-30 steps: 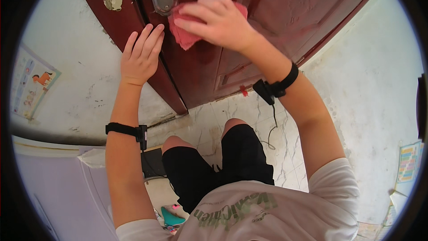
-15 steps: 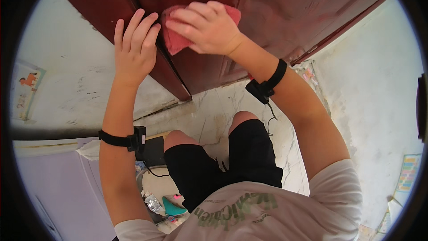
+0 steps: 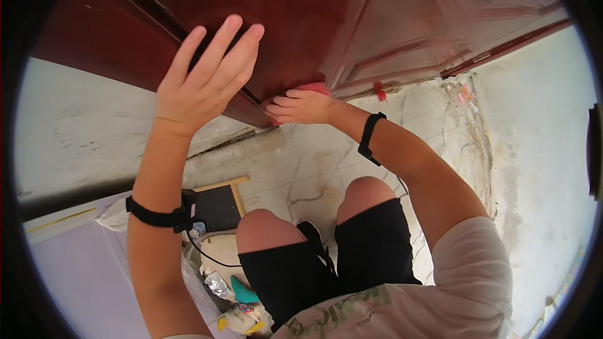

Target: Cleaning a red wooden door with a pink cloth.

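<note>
A dark red panelled door [image 3: 295, 37] rises in front of me, glossy on its right side. My right hand [image 3: 300, 108] presses a red cloth [image 3: 315, 87] against the low part of the door, close to its bottom edge. Most of the cloth is hidden under the palm and fingers. Higher up and to the left, my left hand [image 3: 207, 81] has its fingers spread near the gap between door and frame, with nothing in it. Whether its fingertips touch the door I cannot tell.
Marble-patterned floor tiles [image 3: 295, 172] lie below, with a small red thing [image 3: 379, 91] by the door's foot. At lower left are a dark board with a wooden edge [image 3: 217, 207], a bin with rubbish [image 3: 220, 285] and a lilac panel [image 3: 75, 270]. Stained white walls [image 3: 534, 150] flank me.
My right hand has slid the cloth down the door to near its bottom edge. I have leaned lower and closer, and my left hand has shifted slightly right.
</note>
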`<state>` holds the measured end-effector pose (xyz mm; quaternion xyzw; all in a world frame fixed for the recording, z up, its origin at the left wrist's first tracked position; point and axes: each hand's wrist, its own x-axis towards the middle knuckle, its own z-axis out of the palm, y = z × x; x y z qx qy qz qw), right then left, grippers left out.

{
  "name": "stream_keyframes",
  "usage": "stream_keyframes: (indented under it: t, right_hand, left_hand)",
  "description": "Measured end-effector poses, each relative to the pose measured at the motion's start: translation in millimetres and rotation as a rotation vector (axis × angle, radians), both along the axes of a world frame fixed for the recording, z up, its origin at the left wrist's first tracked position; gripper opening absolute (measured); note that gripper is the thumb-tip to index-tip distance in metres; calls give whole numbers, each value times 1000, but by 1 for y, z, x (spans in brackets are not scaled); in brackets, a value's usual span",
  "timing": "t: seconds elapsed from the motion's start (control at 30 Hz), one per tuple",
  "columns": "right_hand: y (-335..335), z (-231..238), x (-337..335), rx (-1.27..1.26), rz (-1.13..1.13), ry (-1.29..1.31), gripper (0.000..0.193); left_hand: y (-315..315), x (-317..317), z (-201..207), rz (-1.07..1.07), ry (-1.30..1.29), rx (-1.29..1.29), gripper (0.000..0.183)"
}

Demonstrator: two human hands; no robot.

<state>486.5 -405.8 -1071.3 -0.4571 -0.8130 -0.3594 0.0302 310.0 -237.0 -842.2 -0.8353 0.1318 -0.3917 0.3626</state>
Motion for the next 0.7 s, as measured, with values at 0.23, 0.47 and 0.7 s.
stream_keyframes:
  t: [0.23, 0.47, 0.7]
  right_hand:
    - [-11, -167, 20, -233, -6, 14, 25]
    - [-18, -184, 22, -257, -45, -31, 29]
    - [-32, 50, 47, -37, 23, -90, 43]
  left_hand:
    - [3, 4, 1, 6, -122, 139, 29]
    - [9, -9, 4, 36, -16, 128, 44]
    - [-2, -6, 3, 28, -16, 13, 26]
